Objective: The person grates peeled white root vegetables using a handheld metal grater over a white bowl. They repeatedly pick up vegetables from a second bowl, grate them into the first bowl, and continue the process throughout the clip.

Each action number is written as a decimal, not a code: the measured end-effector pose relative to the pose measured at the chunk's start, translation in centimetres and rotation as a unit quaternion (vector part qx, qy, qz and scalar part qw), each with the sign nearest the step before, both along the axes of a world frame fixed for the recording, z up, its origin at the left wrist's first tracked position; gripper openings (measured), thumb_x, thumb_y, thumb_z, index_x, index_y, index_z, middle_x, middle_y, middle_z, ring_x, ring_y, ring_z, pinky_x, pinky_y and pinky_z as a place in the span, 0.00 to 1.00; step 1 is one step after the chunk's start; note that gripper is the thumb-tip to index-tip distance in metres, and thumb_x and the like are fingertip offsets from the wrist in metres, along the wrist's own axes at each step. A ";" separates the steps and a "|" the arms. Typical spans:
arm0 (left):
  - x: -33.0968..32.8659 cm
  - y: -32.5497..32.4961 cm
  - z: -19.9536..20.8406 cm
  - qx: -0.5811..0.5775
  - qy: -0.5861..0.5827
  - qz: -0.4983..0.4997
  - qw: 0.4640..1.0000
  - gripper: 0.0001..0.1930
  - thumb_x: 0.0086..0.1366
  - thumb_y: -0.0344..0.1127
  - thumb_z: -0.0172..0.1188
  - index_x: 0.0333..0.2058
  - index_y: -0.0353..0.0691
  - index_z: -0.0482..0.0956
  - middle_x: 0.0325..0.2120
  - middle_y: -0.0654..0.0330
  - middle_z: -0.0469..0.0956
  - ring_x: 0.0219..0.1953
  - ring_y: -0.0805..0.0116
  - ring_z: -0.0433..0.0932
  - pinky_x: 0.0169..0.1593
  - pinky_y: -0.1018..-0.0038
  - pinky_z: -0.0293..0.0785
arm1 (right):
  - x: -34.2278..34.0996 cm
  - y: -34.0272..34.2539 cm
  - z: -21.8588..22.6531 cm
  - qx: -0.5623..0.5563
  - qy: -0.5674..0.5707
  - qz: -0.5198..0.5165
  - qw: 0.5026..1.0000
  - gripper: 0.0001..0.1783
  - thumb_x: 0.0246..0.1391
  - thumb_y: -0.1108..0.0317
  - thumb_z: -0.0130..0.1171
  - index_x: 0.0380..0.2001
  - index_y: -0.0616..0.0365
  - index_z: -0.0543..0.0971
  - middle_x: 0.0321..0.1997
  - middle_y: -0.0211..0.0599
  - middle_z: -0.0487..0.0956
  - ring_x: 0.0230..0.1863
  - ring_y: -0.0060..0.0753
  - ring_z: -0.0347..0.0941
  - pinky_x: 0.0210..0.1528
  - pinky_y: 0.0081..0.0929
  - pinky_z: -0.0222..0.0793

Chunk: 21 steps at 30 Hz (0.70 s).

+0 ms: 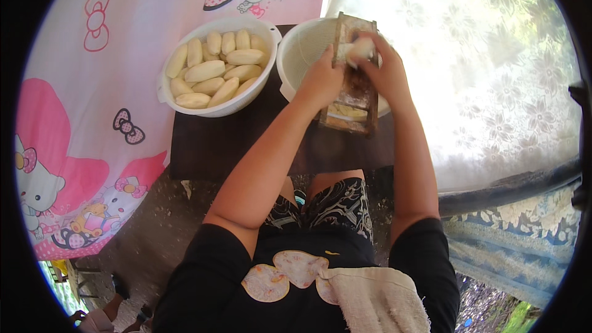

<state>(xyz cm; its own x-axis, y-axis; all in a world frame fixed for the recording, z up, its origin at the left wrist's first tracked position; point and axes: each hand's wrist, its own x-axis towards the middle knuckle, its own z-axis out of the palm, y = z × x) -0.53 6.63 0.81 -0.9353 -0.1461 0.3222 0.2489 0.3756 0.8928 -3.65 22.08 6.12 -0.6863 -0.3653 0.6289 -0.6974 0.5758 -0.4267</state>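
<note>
A wooden slicer (359, 91) leans across a white mesh-patterned basin (299, 52) on the table. My left hand (322, 79) grips the slicer's left side rail. Against the slicer's upper face, my right hand (390, 73) holds a peeled plantain (362, 48), slightly blurred and partly covered by the fingers. Pale pieces (346, 111) show through the gap near the slicer's lower end. To the left stands a white basin (161, 91) with handles, filled with several whole peeled plantains (205, 71).
Both basins stand on a dark table (246, 142) in front of my lap. A pink-and-white cartoon-print curtain (142, 24) hangs on the left, a floral lace curtain (493, 86) on the right. A cloth (382, 299) lies over my shirt. Another person's leg (112, 306) shows at lower left.
</note>
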 end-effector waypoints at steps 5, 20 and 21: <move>0.6 0.0 1.0 -0.010 0.012 0.008 1.000 0.30 0.66 0.40 0.46 0.64 0.32 0.56 0.53 0.34 0.69 0.57 0.41 0.68 0.61 0.59 0.63 | -6.1 -0.8 1.3 -0.008 -0.005 -0.058 0.998 0.25 0.47 0.65 0.64 0.51 0.50 0.74 0.40 0.46 0.79 0.47 0.48 0.73 0.52 0.40 0.67; 0.9 -0.2 1.0 -0.010 -0.015 0.007 1.000 0.30 0.67 0.40 0.45 0.64 0.31 0.56 0.55 0.35 0.68 0.59 0.42 0.67 0.62 0.60 0.61 | -6.7 -0.2 0.7 -0.007 0.015 -0.060 0.998 0.24 0.50 0.58 0.63 0.51 0.46 0.74 0.41 0.45 0.80 0.48 0.49 0.73 0.57 0.41 0.61; 1.1 -0.2 1.1 -0.010 -0.013 0.012 1.000 0.30 0.67 0.40 0.45 0.64 0.31 0.56 0.55 0.35 0.68 0.59 0.42 0.67 0.62 0.60 0.61 | -6.1 0.0 0.7 -0.012 -0.005 -0.060 0.998 0.25 0.50 0.59 0.63 0.52 0.48 0.73 0.41 0.44 0.80 0.49 0.48 0.73 0.56 0.42 0.63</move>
<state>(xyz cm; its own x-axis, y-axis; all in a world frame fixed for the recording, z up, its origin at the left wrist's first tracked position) 0.56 6.47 1.96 -0.9399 -0.1624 0.3004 0.2159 0.3988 0.8913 -9.79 22.07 6.84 -0.7301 -0.2651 0.6298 -0.6197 0.6452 -0.4469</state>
